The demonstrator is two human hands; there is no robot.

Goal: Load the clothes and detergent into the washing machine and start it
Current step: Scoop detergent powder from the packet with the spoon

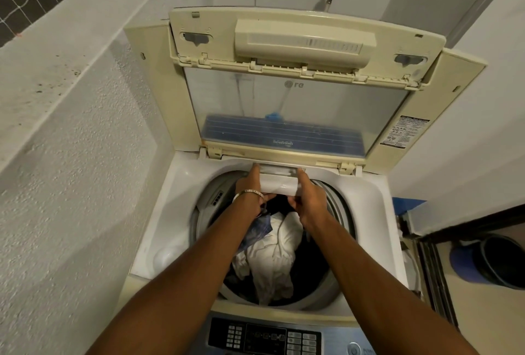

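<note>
Both hands gripping: left hand and right hand holding ends of white plastic detergent drawer, lying crosswise at far rim, above clothes.

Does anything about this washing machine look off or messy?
Nothing looks spilled or broken. Both hands hold the white detergent drawer at the tub's back rim, above the clothes; the lid stands open.

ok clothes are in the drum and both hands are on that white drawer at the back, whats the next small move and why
Probably slide the detergent drawer a little further out, since it sits only partly out of its slot at the back rim. The left hand and right hand hold its two ends. Clothes already fill the drum and the lid is up, so detergent looks like the next thing to load.
</note>
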